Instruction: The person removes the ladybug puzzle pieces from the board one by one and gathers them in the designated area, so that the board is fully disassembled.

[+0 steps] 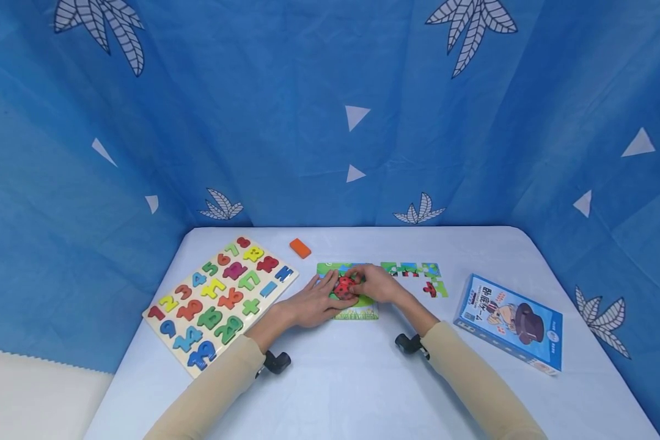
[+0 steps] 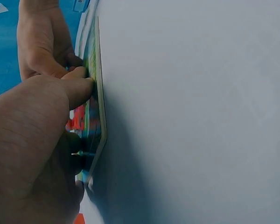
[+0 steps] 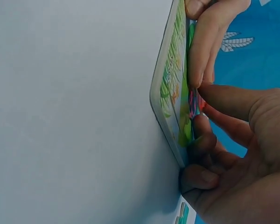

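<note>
- Board [image 1: 357, 315]: flat on the table [image 1: 335, 391], nearer the far edge and about midway between the left and right edges, a spot both arms reach comfortably, I judge.
- Ladybug [image 1: 344, 287]: on the board's middle, between the hands; the fingers hide whether it sits fully down.
- Left hand [image 1: 315, 302]: fingers laid out nearly straight over the board's left side and against the ladybug, gripping nothing; likely this steadies both.
- Right hand [image 1: 378, 283]: thumb and fingers curled in, pinching the ladybug's right side, probably for finer control than a flat palm gives.
- Pieces [image 1: 431, 269]: spread toward the table's far right corner, just beyond the board's right edge, within easy reach of the right hand.
- Number board [image 1: 183, 360], along the table's left edge, box [image 1: 511, 321], by the right edge, and orange block [image 1: 300, 248], near the far edge: all untouched, leaving the hands room.
</note>
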